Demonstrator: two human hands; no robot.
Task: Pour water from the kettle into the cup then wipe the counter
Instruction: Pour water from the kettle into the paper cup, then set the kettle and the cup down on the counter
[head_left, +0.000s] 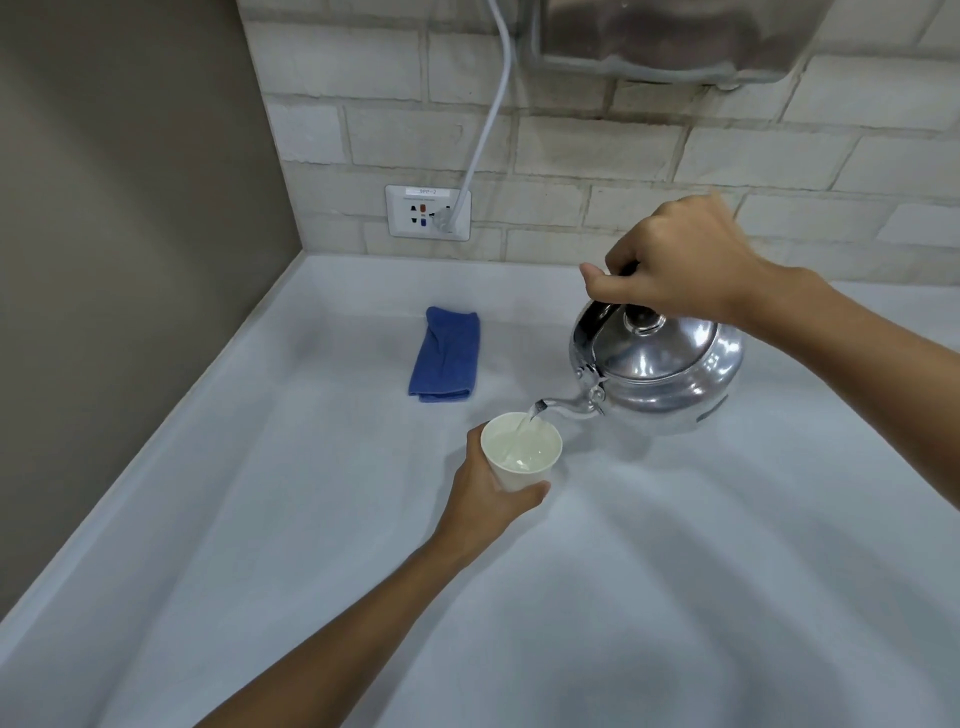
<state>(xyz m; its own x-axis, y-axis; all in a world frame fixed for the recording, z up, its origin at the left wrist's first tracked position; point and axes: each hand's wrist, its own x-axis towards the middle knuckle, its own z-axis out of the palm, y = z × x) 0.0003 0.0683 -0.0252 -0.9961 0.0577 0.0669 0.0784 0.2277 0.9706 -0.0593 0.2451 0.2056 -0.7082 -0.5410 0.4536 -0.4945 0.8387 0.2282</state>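
My right hand (680, 262) grips the black handle of a shiny metal kettle (660, 364), which is tilted with its spout down to the left. A thin stream of water runs from the spout into a white paper cup (521, 452), which is nearly full. My left hand (485, 493) is wrapped around the cup's left and lower side and holds it just below the spout. A folded blue cloth (445, 356) lies on the white counter (311, 519), behind and to the left of the cup.
A wall socket (427, 212) with a white cable (491, 104) plugged in sits on the brick-tiled back wall. A metal appliance (670, 39) hangs above at the top. A grey wall (119, 234) bounds the counter on the left.
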